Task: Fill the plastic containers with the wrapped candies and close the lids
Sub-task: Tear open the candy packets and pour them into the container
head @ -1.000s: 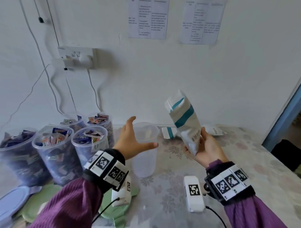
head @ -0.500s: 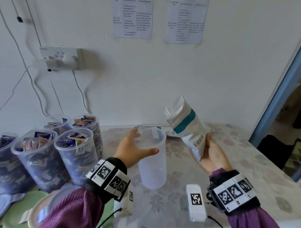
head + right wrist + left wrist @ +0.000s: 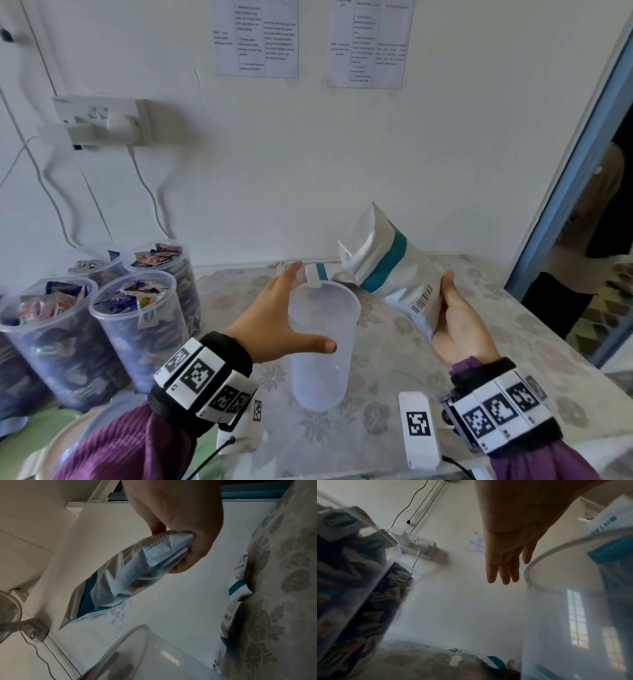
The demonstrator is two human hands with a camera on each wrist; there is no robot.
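Observation:
An empty clear plastic container (image 3: 322,356) (image 3: 565,615) (image 3: 154,655) stands upright on the table in front of me. My left hand (image 3: 274,318) (image 3: 505,561) is spread beside its left wall, fingers straight, thumb across the front; whether it touches the wall I cannot tell. My right hand (image 3: 455,329) (image 3: 180,545) grips the bottom of a white candy bag with a teal band (image 3: 390,267) (image 3: 120,577). The bag leans left, its top end above and behind the container's rim. Several containers filled with wrapped candies (image 3: 137,318) (image 3: 342,574) stand at the left without lids.
Green and clear lids (image 3: 41,442) lie at the near left of the flowered tablecloth (image 3: 513,346). Other white and teal bags (image 3: 318,270) (image 3: 238,588) lie at the back by the wall. Cables hang from a wall socket (image 3: 99,120). A blue door frame (image 3: 575,171) stands to the right.
The bag has tipped further left, its top now lower and closer to the container's rim. My left hand stays spread beside the container. The view has shifted right.

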